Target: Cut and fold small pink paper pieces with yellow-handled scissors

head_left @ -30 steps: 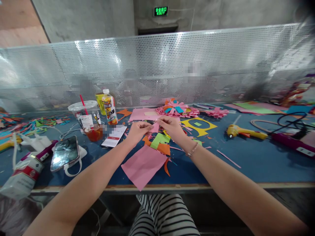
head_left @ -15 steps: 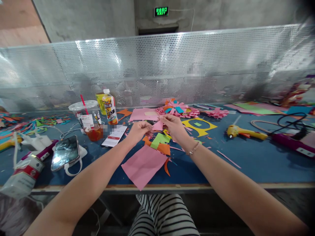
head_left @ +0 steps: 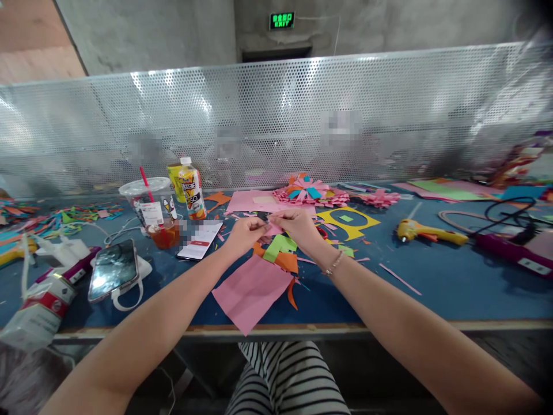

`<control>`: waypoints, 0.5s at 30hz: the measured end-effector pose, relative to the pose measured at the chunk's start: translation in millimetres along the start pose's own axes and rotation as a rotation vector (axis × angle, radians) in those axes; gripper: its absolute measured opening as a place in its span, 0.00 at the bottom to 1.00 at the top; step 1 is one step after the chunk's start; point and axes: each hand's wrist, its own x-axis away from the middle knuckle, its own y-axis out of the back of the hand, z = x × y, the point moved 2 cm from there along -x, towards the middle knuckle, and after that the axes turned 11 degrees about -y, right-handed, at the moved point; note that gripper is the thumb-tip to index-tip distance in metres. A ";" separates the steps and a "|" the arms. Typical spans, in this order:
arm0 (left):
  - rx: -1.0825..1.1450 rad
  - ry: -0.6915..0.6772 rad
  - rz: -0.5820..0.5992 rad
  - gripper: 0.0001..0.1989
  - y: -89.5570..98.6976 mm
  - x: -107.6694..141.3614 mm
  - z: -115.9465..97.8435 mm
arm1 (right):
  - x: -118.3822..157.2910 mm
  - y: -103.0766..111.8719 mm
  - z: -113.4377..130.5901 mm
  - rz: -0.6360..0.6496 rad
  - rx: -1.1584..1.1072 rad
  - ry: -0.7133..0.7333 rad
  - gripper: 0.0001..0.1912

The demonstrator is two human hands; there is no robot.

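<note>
Both hands are close together over the middle of the blue table. My left hand (head_left: 249, 231) is closed, its fingertips pinching a small pink paper piece (head_left: 273, 230). My right hand (head_left: 298, 226) pinches the same piece from the other side, with its fingers bent. Just below them lie a green paper piece (head_left: 280, 246) and an orange one (head_left: 286, 261). A pink paper sheet (head_left: 253, 291) rests nearer the front edge. Behind the hands sits a fringed pink paper flower (head_left: 305, 190) with blue and orange strips.
A yellow paper cutout (head_left: 352, 219) and a yellow glue gun (head_left: 432, 232) lie to the right. On the left stand a drink cup (head_left: 153, 213) and a bottle (head_left: 192, 190), beside phones (head_left: 114, 268). A perforated metal screen (head_left: 259, 127) closes the back.
My right hand has shifted slightly left and down, and its fingers now cover more of the pink piece. The fingers of both hands have come closer together.
</note>
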 end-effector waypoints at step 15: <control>0.032 -0.029 0.081 0.14 3.1 0.5 -1.8 | 6.5 0.0 12.2 0.094 0.254 0.113 0.23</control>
